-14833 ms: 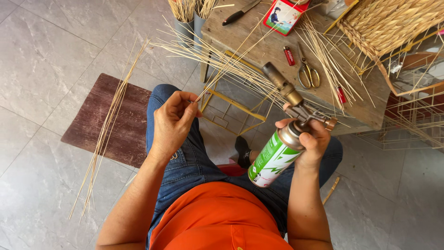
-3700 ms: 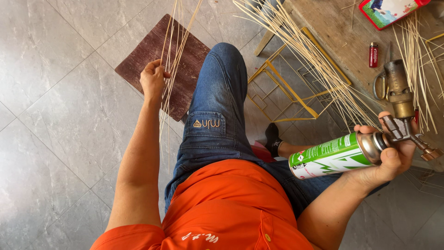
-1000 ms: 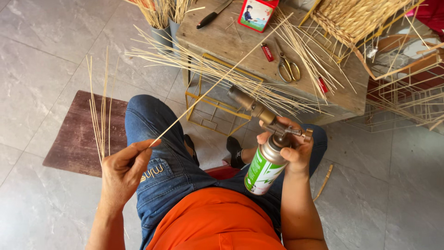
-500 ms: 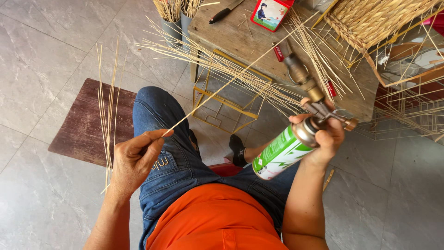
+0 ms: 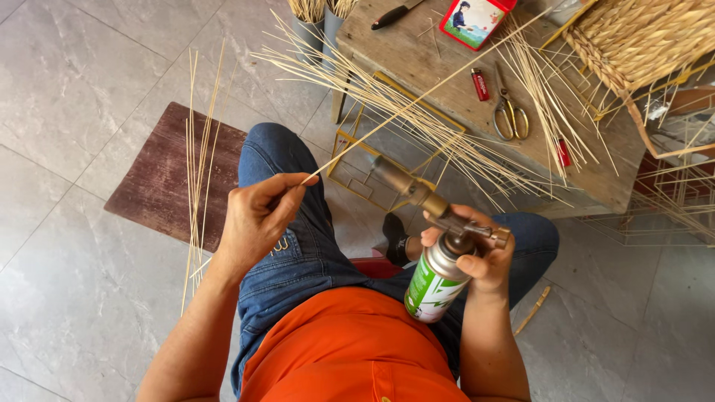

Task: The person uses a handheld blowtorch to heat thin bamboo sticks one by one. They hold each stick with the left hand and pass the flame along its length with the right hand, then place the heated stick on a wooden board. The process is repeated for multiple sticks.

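A single thin pale reed strip (image 5: pixel 417 97) runs in a long slant from above the person's left knee up across the wooden counter (image 5: pixel 417 56) toward the red tin, and its lower end is pinched between the thumb and fingertips of the left hand (image 5: pixel 257 219), which is closed on it. The right hand (image 5: pixel 477 257) is wrapped around the neck of a green and white gas canister (image 5: pixel 430 286) topped by a brass torch head (image 5: pixel 417 193); the canister tilts, and the torch nozzle points up and to the left, its tip close under the held strip, though whether a flame burns cannot be told. Both hands hover above the person's lap, over blue jeans (image 5: pixel 298 246) and an orange shirt (image 5: pixel 350 350). Beyond the hands, a fan of more pale strips (image 5: pixel 447 141) spreads across the counter edge and hangs out over a yellow wire frame (image 5: pixel 365 160) that stands below it. On the counter lie a pair of scissors (image 5: pixel 510 119), a small red lighter (image 5: pixel 481 84), a red tin with a picture on its lid (image 5: pixel 477 21) and a dark-handled knife (image 5: pixel 395 13), and a woven basket (image 5: pixel 640 37) sits at the far right corner. To the left, on the grey tiled floor (image 5: pixel 67 89), a dark reddish-brown mat (image 5: pixel 167 182) lies with a few long strips (image 5: pixel 197 171) stretched over it.
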